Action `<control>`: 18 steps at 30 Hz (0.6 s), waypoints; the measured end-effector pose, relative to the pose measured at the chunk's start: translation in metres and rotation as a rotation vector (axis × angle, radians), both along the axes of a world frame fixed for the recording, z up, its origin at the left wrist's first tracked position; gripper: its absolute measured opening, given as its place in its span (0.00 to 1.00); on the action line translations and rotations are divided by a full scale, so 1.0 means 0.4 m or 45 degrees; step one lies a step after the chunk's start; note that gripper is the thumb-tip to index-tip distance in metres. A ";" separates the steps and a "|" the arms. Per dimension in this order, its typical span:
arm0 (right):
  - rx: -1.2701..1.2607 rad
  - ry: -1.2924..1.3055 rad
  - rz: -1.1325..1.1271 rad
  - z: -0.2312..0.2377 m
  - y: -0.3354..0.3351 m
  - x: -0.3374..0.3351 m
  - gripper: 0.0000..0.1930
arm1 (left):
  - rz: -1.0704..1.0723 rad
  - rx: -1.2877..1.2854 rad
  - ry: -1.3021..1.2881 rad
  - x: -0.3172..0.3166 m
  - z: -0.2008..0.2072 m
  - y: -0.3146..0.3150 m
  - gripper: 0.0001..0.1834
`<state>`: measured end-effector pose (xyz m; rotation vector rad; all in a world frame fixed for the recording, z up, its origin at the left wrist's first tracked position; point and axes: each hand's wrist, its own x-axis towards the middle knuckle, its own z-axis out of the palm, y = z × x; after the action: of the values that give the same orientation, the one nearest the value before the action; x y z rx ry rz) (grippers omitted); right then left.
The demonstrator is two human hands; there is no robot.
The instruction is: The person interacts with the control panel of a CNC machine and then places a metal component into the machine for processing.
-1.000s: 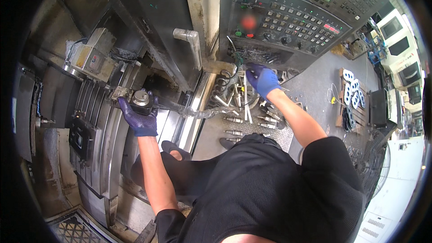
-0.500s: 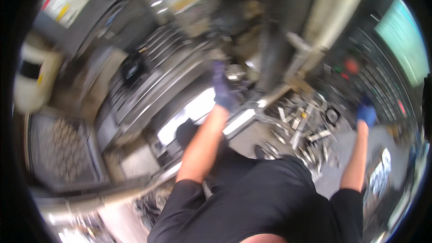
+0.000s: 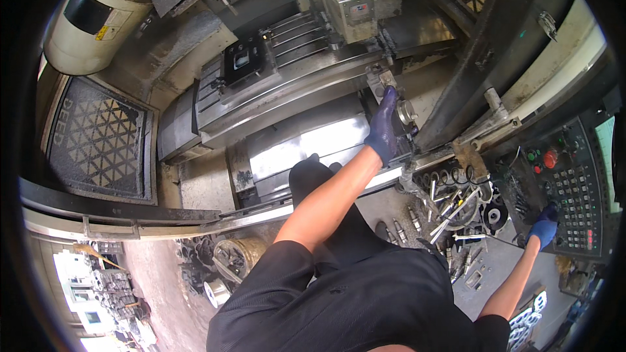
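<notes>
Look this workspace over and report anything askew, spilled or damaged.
The pale strips beside the control panel lie jumbled at odd angles, untidy next to the roughly aligned tool holders. At far left, the triangle-patterned panel looks speckled with dark grime. Nothing looks plainly broken.

At upper left we see a cream cylinder (image 3: 78,45) with a black panel above a dark-framed grille (image 3: 149,150) of triangular openings. Lower left, we make out a yellowish round container (image 3: 256,248) near a white round piece (image 3: 217,293) and heaped metal parts (image 3: 114,293) farther left. At lower right we find white plates (image 3: 525,319) with round holes.
</notes>
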<state>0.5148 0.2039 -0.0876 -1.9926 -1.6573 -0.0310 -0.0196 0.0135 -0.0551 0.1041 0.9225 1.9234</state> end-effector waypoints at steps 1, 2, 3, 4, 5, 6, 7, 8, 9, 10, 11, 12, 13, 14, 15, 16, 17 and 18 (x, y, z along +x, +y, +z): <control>0.034 -0.037 -0.002 -0.002 -0.004 -0.002 0.28 | -0.013 0.013 -0.026 -0.001 0.001 -0.001 0.29; 0.067 -0.073 -0.002 -0.007 -0.005 -0.003 0.28 | -0.025 0.026 -0.052 -0.003 0.001 -0.002 0.31; 0.009 0.435 0.028 -0.036 0.015 0.026 0.26 | -0.043 0.041 -0.082 -0.004 0.000 -0.002 0.34; -0.043 0.934 0.052 -0.094 0.060 0.098 0.25 | -0.076 0.052 -0.104 0.000 0.009 -0.002 0.34; -0.102 1.439 0.090 -0.131 0.092 0.135 0.24 | -0.095 0.060 -0.119 0.005 0.023 -0.006 0.33; -0.136 1.503 0.044 -0.133 0.100 0.119 0.23 | -0.103 0.063 -0.126 0.007 0.033 -0.014 0.32; -0.164 1.562 -0.007 -0.124 0.101 0.104 0.22 | -0.067 0.052 -0.073 0.006 0.022 -0.011 0.30; -0.192 1.621 -0.059 -0.115 0.100 0.090 0.22 | -0.032 0.042 -0.021 0.004 0.003 -0.003 0.28; -0.188 1.626 -0.045 -0.114 0.097 0.093 0.22 | -0.029 0.043 -0.014 0.005 0.008 -0.002 0.28; -0.184 1.631 -0.032 -0.114 0.092 0.096 0.22 | -0.026 0.043 -0.006 0.006 0.013 -0.001 0.28; -0.180 1.636 -0.017 -0.112 0.089 0.099 0.22 | -0.046 0.054 -0.041 0.006 0.017 -0.005 0.28; -0.165 1.638 0.008 -0.108 0.083 0.092 0.21 | -0.062 0.063 -0.074 0.006 0.027 -0.012 0.29; -0.150 1.640 0.035 -0.107 0.076 0.082 0.20 | -0.061 0.051 -0.083 0.005 0.028 -0.016 0.29; -0.135 1.642 0.062 -0.104 0.071 0.074 0.19 | -0.058 0.038 -0.092 0.004 0.030 -0.018 0.29; -0.169 1.636 0.035 -0.101 0.076 0.084 0.19 | -0.060 0.029 -0.105 0.004 0.031 -0.019 0.29; -0.203 1.633 0.004 -0.112 0.090 0.105 0.19 | -0.071 0.028 -0.101 0.005 0.032 -0.016 0.29; -0.236 1.630 -0.027 -0.125 0.102 0.125 0.19 | -0.082 0.028 -0.096 0.007 0.035 -0.014 0.29; -0.240 1.625 -0.025 -0.128 0.109 0.127 0.20 | -0.083 0.023 -0.093 0.007 0.035 -0.017 0.30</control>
<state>0.5655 0.2473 -0.1386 -1.5061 -0.7787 1.1582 -0.0167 0.0068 -0.0409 0.0728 0.8433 1.8636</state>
